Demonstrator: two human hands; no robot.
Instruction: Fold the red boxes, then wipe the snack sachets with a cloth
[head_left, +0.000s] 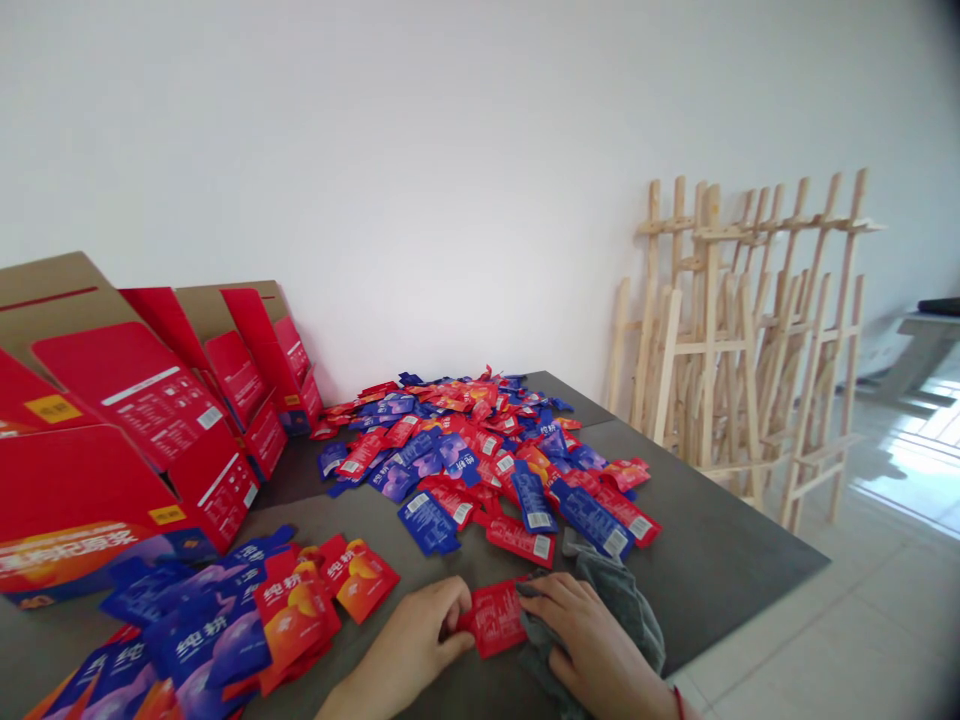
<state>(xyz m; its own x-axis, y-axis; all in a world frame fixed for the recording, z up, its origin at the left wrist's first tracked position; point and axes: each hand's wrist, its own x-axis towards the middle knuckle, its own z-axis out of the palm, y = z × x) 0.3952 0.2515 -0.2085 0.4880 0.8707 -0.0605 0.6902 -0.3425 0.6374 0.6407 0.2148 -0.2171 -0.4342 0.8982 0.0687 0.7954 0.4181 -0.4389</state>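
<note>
Red pouch (501, 620) between the hands, at the tabletop (720, 545), left hand's (412, 640) fingers clamped on its edge, right hand's (589, 640) closed on a grey cloth (626, 600) against it; work looks part-done, smaller pile (214, 625) gathered at left, large heap (469, 455) beyond seemingly remaining.

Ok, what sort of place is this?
Possibly an art room doubling as a makeshift packing area: wooden easels stand by the wall, and open red cartons share a dark table with red and blue pouches.
</note>
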